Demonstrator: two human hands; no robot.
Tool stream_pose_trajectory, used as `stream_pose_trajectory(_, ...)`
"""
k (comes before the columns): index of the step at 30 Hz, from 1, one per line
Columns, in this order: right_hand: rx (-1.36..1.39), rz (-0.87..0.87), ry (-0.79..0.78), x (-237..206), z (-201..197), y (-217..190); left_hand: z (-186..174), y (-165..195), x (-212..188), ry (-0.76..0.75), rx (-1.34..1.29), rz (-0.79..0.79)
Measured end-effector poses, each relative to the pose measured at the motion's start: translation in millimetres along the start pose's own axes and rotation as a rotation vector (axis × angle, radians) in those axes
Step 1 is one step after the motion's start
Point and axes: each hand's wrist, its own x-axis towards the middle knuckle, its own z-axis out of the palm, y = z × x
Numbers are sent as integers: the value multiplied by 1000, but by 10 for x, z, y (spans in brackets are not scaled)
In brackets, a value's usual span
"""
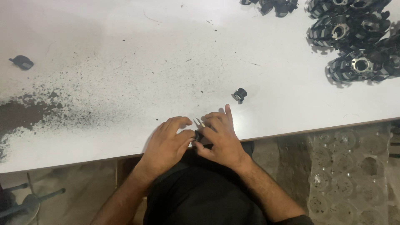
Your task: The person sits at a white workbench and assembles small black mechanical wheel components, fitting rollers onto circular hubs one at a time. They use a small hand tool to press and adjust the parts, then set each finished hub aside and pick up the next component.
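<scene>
Head view shows both hands meeting at the near edge of the white, dust-speckled bench (125, 50). The left hand (166, 143) and right hand (221, 135) each close their grip on one small black plastic part (198, 136), pinched between thumbs and fingertips, seemingly so it stays steady over the edge. A thin silvery pin (199, 122) juts up beside it. A similar small black piece (240, 95) lies just beyond; ribbed black rings with metal centres (354, 37) are heaped far right.

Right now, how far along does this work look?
A pile of ring-shaped black parts lies at the table's far right, possibly finished. Both hands, left hand and right hand, pinch one small black part. Another black piece waits just beyond, one more far left.
</scene>
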Motion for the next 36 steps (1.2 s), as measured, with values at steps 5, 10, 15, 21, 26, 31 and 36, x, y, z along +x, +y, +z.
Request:
stream_pose_trajectory(5,-11,9,-15,3,10,-9,-155,-2,148,-350,-288,-570)
stream_pose_trajectory(10,-14,35,-38,1,6,1,-124,-22,126,-410,-304,-712)
stream_pose_trajectory(15,-14,59,-17,15,-31,-39,-102,-73,22,-289,-438,-737)
stream_pose_trajectory(21,-49,60,8,5,-98,-92,-76,-43,-47,-169,-417,-618)
stream_pose_trajectory(26,-43,54,205,-133,-77,-142,-30,-32,-29,-142,-432,-552)
stream_pose_trajectory(31,161,68,315,-304,109,-289,34,-79,-1,-269,-441,-687)
stream_pose_trajectory(36,170,59,295,-338,251,-319,130,-161,-46,-159,-698,-620)
